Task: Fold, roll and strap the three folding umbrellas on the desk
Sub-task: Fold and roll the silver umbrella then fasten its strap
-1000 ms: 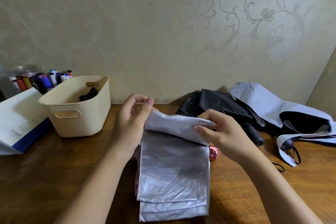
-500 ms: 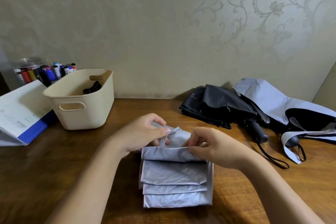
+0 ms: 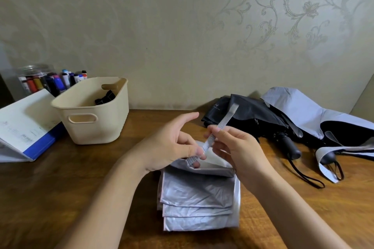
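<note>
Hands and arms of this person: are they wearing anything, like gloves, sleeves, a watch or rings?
Nothing that shows. The left hand and right hand are bare, with no gloves or rings visible. Both forearms are uncovered down to the picture's lower edge: no sleeves, watch or bracelet.

Bare forearms (image 3: 113, 198) end in bare hands (image 3: 172, 143) (image 3: 240, 147) (nails (image 3: 216, 130) cut short).

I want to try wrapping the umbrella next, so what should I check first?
1. Grey fabric strap pulled free: ok, the right hand pinches it.
2. Strap's base held: ok, the left hand pinches it.
3. Silver folded umbrella panels stacked flat: ok.
4. Silver umbrella rolled up: not ok.
5. Strap's fastener patch: cannot tell.
6. Black folding umbrella apart on the wooden desk: ok.
</note>
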